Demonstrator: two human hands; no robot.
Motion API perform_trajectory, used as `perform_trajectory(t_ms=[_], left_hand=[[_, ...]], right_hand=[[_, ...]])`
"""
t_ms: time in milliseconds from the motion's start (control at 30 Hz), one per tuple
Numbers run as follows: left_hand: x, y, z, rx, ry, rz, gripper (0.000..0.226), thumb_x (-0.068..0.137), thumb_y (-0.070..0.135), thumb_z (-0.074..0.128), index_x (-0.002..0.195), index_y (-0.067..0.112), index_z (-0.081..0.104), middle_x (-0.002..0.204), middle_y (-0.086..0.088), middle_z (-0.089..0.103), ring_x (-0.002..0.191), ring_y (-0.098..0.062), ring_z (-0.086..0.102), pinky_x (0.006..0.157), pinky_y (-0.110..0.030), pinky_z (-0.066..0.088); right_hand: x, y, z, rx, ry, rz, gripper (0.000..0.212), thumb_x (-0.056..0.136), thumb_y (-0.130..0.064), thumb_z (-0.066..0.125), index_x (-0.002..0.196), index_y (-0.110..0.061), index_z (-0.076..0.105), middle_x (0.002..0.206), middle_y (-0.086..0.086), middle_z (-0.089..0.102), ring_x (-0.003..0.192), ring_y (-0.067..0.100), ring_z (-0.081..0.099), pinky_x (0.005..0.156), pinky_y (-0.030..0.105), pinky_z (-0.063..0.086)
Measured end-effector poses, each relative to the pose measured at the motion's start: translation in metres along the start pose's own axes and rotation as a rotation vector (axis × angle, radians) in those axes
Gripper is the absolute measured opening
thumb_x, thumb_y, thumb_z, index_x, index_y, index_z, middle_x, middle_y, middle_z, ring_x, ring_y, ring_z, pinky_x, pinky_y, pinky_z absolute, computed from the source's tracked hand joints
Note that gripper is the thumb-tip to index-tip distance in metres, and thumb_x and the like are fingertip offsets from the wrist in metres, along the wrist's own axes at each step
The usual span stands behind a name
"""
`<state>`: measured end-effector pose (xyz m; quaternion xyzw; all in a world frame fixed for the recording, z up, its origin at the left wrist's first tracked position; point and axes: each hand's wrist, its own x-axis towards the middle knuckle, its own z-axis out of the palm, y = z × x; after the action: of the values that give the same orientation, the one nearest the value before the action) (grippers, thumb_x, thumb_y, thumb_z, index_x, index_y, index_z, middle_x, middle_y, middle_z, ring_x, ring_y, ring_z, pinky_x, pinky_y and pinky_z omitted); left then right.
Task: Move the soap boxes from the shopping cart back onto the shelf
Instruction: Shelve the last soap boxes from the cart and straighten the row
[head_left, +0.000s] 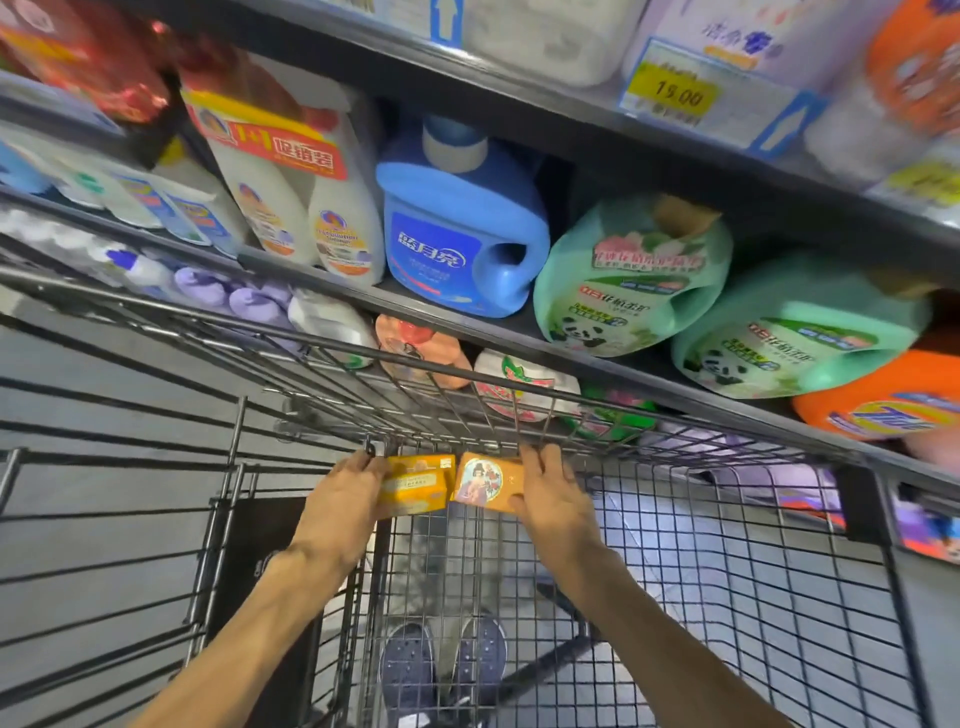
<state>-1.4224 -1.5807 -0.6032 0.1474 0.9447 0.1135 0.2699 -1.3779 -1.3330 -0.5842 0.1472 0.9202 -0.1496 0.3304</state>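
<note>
Two soap boxes sit inside the wire shopping cart, near its far end. My left hand grips the yellow soap box from its left side. My right hand grips the orange soap box, which shows a round picture of a figure, from its right side. The two boxes lie side by side, almost touching. The dark shelf runs diagonally just beyond the cart's far rim.
On the shelf stand white lotion bottles, a blue detergent jug, green jugs and an orange jug. A lower shelf holds pouches and bottles behind the cart's wire. A price tag hangs above. My shoes show through the cart floor.
</note>
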Motion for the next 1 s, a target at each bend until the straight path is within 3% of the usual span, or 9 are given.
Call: perform_trajectory(t_ms=[167,367,467,600,767,1000], left_hand=[[-0.014,0.0,0.001,-0.002,0.032,-0.036,0.044,0.09,0.017,0.068,0.129,0.029,0.052,0.126,0.004,0.055,0.114,-0.018,0.059,0.098,-0.031,0.051],[-0.019,0.007,-0.004,-0.019,0.069,-0.028,0.044,0.09,0.029,0.071,0.13,0.029,0.052,0.123,0.007,0.056,0.11,-0.015,0.059,0.095,-0.03,0.051],[-0.022,0.008,-0.007,-0.039,0.079,-0.027,0.045,0.089,0.033,0.072,0.129,0.028,0.053,0.123,0.006,0.059,0.109,-0.015,0.061,0.095,-0.031,0.054],[-0.027,0.006,-0.008,0.0,0.058,-0.065,0.053,0.089,0.035,0.072,0.136,0.032,0.047,0.14,0.001,0.054,0.125,-0.019,0.055,0.106,-0.034,0.047],[-0.034,0.008,-0.016,-0.063,0.098,-0.031,0.052,0.089,0.045,0.068,0.134,0.024,0.054,0.13,0.003,0.057,0.117,-0.019,0.056,0.101,-0.031,0.044],[-0.046,0.009,-0.033,-0.08,0.054,-0.012,0.054,0.087,0.046,0.069,0.135,0.026,0.055,0.139,0.001,0.055,0.128,-0.021,0.051,0.107,-0.033,0.04]], right_hand=[[-0.002,0.006,0.011,0.124,0.052,-0.016,0.055,0.093,-0.026,0.066,0.138,-0.017,0.036,0.132,0.005,0.029,0.121,0.023,0.047,0.1,0.034,0.047],[0.007,0.013,0.003,0.035,-0.012,-0.05,0.064,0.099,-0.036,0.052,0.153,-0.014,0.025,0.15,0.009,0.032,0.141,0.029,0.028,0.121,0.039,0.019],[0.007,0.016,0.006,0.038,0.009,-0.049,0.063,0.099,-0.037,0.053,0.152,-0.015,0.027,0.144,0.006,0.036,0.135,0.027,0.034,0.118,0.039,0.028],[0.003,0.016,0.009,0.087,0.035,-0.048,0.063,0.096,-0.035,0.057,0.15,-0.018,0.03,0.143,0.008,0.036,0.137,0.029,0.033,0.118,0.043,0.029],[-0.002,0.018,0.013,0.297,0.092,-0.023,0.054,0.085,-0.023,0.074,0.131,-0.028,0.046,0.131,0.003,0.046,0.123,0.021,0.039,0.109,0.041,0.038],[-0.025,0.02,0.0,0.434,0.072,-0.027,0.045,0.084,-0.028,0.076,0.125,-0.019,0.06,0.107,-0.005,0.06,0.1,0.014,0.06,0.092,0.034,0.05]])
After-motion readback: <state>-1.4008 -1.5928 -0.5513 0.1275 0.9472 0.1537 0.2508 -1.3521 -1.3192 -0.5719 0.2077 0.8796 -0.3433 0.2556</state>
